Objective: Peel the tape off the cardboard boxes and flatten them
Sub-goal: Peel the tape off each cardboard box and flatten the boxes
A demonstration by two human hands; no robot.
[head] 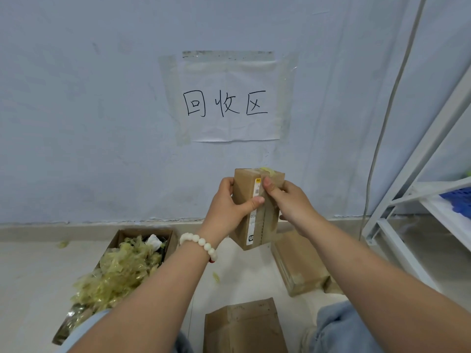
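Observation:
I hold a small brown cardboard box (246,186) upright in front of me, above the floor. A white shipping label (254,225) and a strip of clear yellowish tape (269,215) run down its front. My left hand (229,207) grips the box's left side, thumb across the label. My right hand (290,205) holds the right side, its thumb pressed on the tape near the top. A loose bit of tape (267,170) sticks up at the box's top edge.
An open box (119,235) on the floor at left brims with crumpled yellowish tape (117,273). Flattened cardboard (298,266) lies at right, another box (242,327) near my knees. A white metal shelf (418,194) stands at right. A paper sign (226,103) hangs on the wall.

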